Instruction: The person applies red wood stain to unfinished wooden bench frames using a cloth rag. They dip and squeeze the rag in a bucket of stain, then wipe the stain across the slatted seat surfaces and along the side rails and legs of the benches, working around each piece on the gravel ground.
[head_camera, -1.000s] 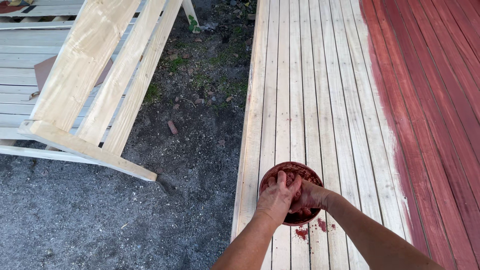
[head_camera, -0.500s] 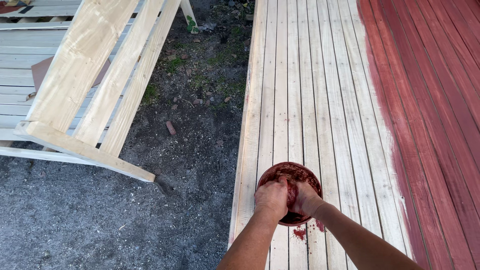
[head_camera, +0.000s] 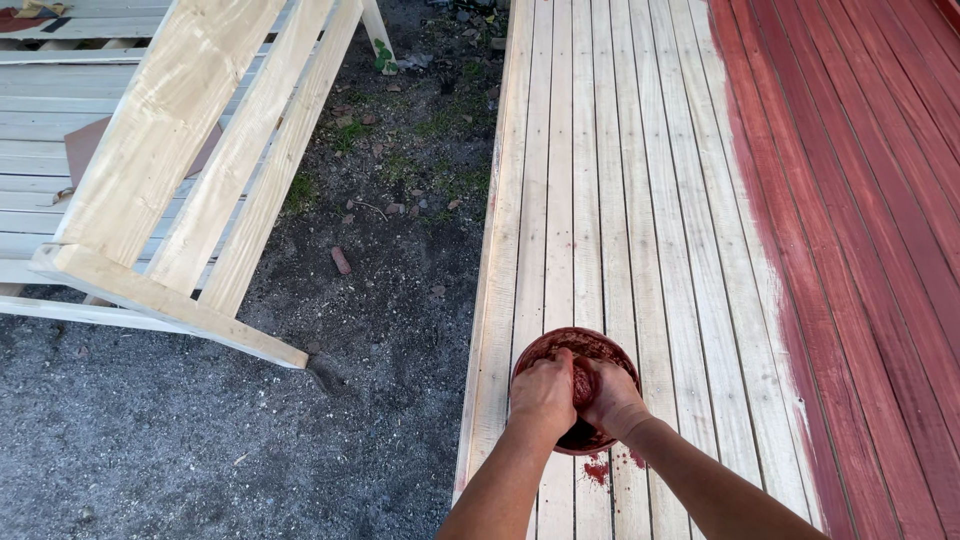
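Head cam, looking down: both hands are together over a round bowl (head_camera: 577, 388) of dark red paint sitting on the bare slats of the wooden deck (head_camera: 610, 200). Left hand (head_camera: 543, 392) and right hand (head_camera: 612, 400) are both clenched in a grip on something red inside it, can't tell what. A few red drips (head_camera: 597, 468) sit just beside the bowl. The deck's right side is already red; a pale timber frame (head_camera: 190, 170) lies on the gravel.
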